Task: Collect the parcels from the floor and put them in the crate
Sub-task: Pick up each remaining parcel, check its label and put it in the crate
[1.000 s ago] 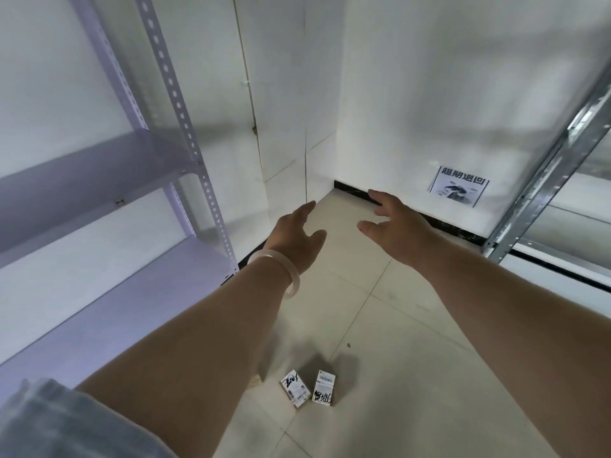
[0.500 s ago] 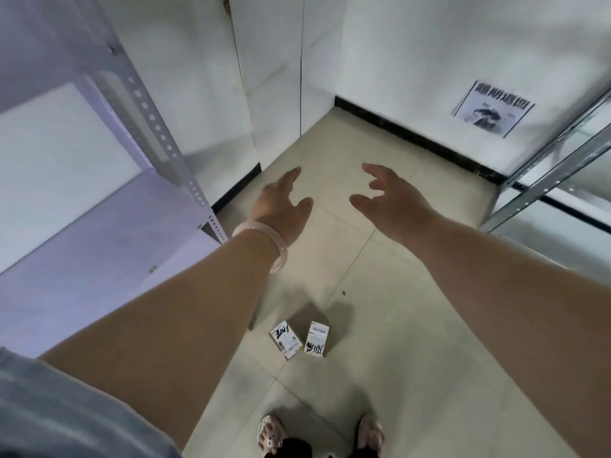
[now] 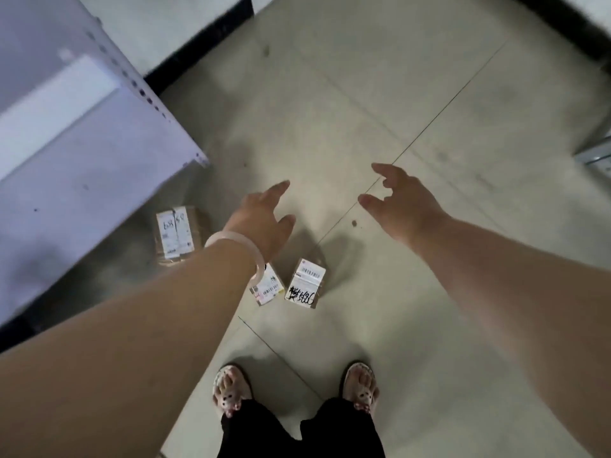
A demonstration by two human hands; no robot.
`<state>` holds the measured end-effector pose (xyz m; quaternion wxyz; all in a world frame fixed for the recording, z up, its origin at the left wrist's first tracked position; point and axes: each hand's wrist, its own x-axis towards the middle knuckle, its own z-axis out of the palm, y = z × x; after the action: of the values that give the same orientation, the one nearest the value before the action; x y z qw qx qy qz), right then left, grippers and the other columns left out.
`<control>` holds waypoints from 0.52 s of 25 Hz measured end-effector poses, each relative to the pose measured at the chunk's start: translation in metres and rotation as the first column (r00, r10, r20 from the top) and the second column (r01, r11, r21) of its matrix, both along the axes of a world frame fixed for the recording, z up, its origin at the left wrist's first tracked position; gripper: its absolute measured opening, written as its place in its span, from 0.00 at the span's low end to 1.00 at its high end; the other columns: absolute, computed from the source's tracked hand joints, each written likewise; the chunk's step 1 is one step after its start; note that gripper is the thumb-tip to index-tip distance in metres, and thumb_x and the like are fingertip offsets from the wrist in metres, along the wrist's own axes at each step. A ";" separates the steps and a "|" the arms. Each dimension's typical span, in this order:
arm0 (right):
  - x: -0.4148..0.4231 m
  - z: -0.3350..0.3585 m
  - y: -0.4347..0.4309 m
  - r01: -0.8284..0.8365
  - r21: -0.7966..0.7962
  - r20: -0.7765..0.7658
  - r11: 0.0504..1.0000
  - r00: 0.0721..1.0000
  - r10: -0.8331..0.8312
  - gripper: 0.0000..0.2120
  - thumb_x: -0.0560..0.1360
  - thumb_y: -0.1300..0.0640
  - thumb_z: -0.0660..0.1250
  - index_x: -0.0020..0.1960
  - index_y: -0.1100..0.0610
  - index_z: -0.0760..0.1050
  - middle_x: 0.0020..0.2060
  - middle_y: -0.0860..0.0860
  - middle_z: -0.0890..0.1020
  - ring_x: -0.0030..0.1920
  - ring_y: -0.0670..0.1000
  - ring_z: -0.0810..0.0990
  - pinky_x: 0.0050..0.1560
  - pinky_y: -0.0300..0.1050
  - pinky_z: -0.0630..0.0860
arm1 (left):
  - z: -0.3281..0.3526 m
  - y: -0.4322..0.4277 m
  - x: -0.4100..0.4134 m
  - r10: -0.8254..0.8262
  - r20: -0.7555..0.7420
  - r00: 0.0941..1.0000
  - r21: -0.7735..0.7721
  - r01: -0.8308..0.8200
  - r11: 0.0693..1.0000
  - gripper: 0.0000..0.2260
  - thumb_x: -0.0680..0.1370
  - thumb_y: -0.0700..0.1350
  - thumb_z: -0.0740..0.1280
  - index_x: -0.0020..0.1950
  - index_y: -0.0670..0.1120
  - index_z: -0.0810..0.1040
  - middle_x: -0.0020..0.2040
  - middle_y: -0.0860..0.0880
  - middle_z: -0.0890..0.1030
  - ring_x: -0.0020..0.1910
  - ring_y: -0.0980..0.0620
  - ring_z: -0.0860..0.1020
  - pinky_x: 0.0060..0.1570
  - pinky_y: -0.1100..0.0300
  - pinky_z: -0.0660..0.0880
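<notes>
Three small cardboard parcels with white labels lie on the tiled floor. One parcel (image 3: 305,283) with black handwriting sits just ahead of my feet. A second parcel (image 3: 267,287) lies beside it on the left, partly hidden by my left wrist. A larger brown parcel (image 3: 176,235) rests under the edge of the shelf. My left hand (image 3: 264,217), with a pale bangle on the wrist, hangs above the two small parcels, fingers spread and holding nothing. My right hand (image 3: 396,201) reaches out to the right, fingers loosely bent and empty. No crate is in view.
A white metal shelf unit (image 3: 92,140) with a perforated post stands at the left, low over the floor. Another metal rack foot (image 3: 595,150) shows at the right edge. A black skirting strip (image 3: 198,57) runs along the wall. My sandalled feet (image 3: 294,388) stand on the tiles.
My view has tilted down from the walls to the floor. My feet and a third parcel under the shelf have come into sight. Both hands stay spread and empty.
</notes>
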<state>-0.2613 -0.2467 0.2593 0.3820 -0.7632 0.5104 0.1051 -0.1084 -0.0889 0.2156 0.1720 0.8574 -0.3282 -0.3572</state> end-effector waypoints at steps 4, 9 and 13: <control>-0.026 -0.160 0.033 -0.044 0.149 -0.095 0.988 0.994 0.058 0.30 0.76 0.49 0.67 0.74 0.44 0.59 0.71 0.56 0.67 0.66 0.55 0.73 0.66 0.47 0.70 | -0.149 0.019 -0.043 0.052 -0.085 0.995 0.102 -0.043 0.994 0.29 0.76 0.50 0.63 0.76 0.55 0.59 0.71 0.48 0.67 0.68 0.47 0.68 0.69 0.55 0.63; -0.063 -0.297 0.098 0.083 0.296 -0.157 0.951 0.987 -0.038 0.29 0.76 0.51 0.66 0.74 0.43 0.59 0.68 0.54 0.69 0.60 0.53 0.75 0.53 0.38 0.68 | -0.279 0.045 -0.094 0.035 -0.141 0.989 0.136 -0.015 0.991 0.28 0.77 0.47 0.63 0.76 0.51 0.59 0.69 0.47 0.69 0.69 0.46 0.66 0.69 0.51 0.64; -0.068 -0.350 0.110 0.216 0.346 -0.151 0.913 0.973 -0.173 0.30 0.76 0.53 0.66 0.75 0.45 0.57 0.66 0.52 0.72 0.60 0.53 0.76 0.49 0.37 0.65 | -0.319 0.044 -0.103 0.086 -0.133 0.987 0.237 -0.053 0.970 0.33 0.77 0.47 0.64 0.78 0.52 0.52 0.67 0.44 0.69 0.66 0.43 0.69 0.67 0.47 0.67</control>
<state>-0.3292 -0.1363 -0.0907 0.4931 -0.6182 0.5774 0.2031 -0.2111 -0.0448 -0.1029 0.1056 0.8550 -0.2405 -0.4471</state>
